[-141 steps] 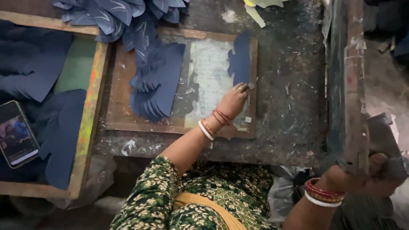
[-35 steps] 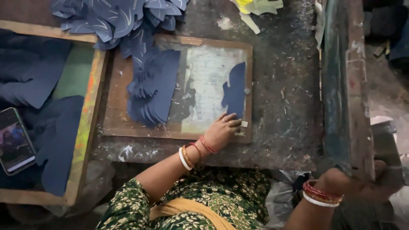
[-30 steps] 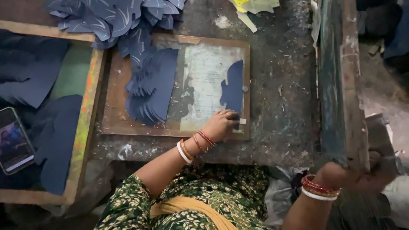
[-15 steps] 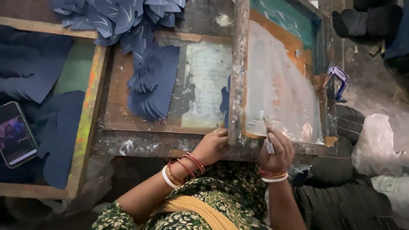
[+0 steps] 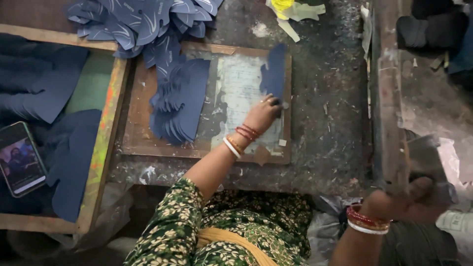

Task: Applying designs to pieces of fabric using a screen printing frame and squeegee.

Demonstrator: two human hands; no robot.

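My left hand (image 5: 263, 114) reaches over the wooden printing board (image 5: 148, 143), and its fingertips pinch the lower end of a dark blue cut piece (image 5: 275, 74) lying on the board's pale panel (image 5: 241, 88). A fanned stack of the same blue pieces (image 5: 180, 106) rests on the left half of the board. At the lower right, my right hand (image 5: 404, 202) is closed around the edge of a screen frame (image 5: 385, 98) that stands tilted up on its side.
A wooden tray (image 5: 106, 143) on the left holds dark blue sheets and a phone (image 5: 20, 158) with a lit screen. Printed blue pieces (image 5: 143, 22) fan out at the top. Yellow scraps (image 5: 290, 10) lie on the stained worktop.
The screen frame, which lay over the board half a second ago, has swung up to the right. My left hand moved from the board's near edge onto the blue piece.
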